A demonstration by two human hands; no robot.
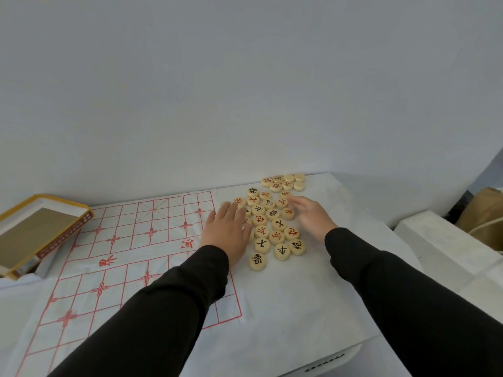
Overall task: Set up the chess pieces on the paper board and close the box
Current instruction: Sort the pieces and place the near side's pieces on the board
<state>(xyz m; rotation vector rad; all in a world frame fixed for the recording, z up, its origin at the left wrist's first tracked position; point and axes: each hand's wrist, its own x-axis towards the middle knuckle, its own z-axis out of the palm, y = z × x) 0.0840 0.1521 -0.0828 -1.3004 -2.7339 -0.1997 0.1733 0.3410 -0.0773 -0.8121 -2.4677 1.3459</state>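
Note:
A white paper board [130,240] with a red grid lies spread on the table, and no pieces stand on it. Right of it lies a pile of round wooden chess pieces [268,221] with red and black characters. A smaller cluster of pieces [284,182] sits behind the pile. My left hand [227,232] lies flat with straight fingers on the pile's left edge. My right hand [310,213] rests with relaxed fingers against the pile's right side. The open yellow-rimmed box [40,229] stands at the far left, tilted.
A white cloth covers the table [313,295], whose right edge runs close to the pile. White foam blocks [441,240] and a brown paper bag [487,210] stand to the right. A plain wall rises right behind the table.

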